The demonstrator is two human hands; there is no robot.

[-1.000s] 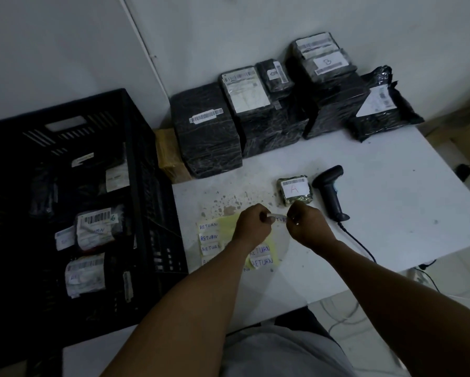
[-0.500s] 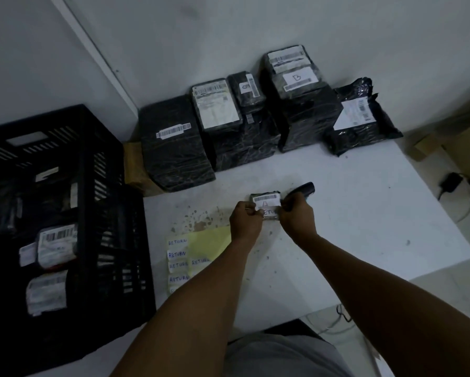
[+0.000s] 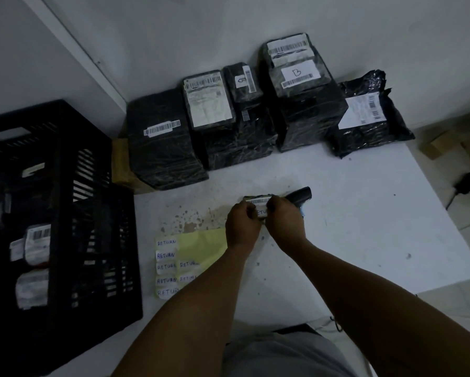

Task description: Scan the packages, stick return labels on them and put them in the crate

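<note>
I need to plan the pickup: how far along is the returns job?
Done: a few labelled packages already lie in the black crate. In hand: left hand and right hand press a RETURN label onto the small package beside the scanner. Left: the wrapped parcels by the wall, and unused labels on the yellow sheet.

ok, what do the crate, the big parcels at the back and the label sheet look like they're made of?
Crate: black rigid plastic, judging by its moulded slotted walls.
Big parcels: outer skin looks like glossy black plastic film, wrinkled and catching light; contents unseen.
Label sheet: pale yellow, smooth backing, probably release paper, with white paper RETURN stickers.
</note>
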